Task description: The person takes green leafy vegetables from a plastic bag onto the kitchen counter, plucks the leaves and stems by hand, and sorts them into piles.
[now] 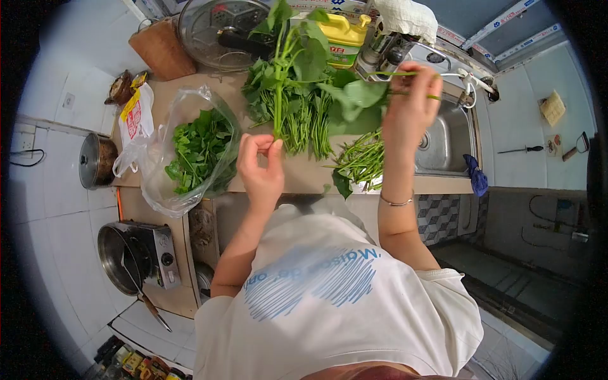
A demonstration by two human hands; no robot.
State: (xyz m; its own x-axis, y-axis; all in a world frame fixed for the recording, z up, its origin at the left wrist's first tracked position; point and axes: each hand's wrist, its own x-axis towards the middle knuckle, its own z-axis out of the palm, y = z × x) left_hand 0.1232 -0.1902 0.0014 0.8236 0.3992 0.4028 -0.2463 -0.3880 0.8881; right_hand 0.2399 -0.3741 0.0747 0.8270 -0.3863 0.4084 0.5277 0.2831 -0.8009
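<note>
My left hand [261, 166] pinches the lower end of a bunch of leafy green stems [278, 95], which points up and away from me. My right hand [415, 104], raised in front of the sink, has its fingers closed around a thin green leaf stem [405, 74]. A large blurred leaf [361, 98] hangs between the two hands. Behind them a pile of leafy greens [304, 123] lies on the counter. Trimmed green stems [364, 158] lie nearer to me, beside my right forearm. Left of my left hand, a clear plastic bag [171, 199] stands open with picked leaves [201, 152] inside.
A metal sink [437, 142] is set in the counter at right. Along the back stand a glass lid [218, 31], a yellow jug [345, 38] and a wooden board [163, 49]. A pot [97, 158] and a frying pan [117, 263] are at left.
</note>
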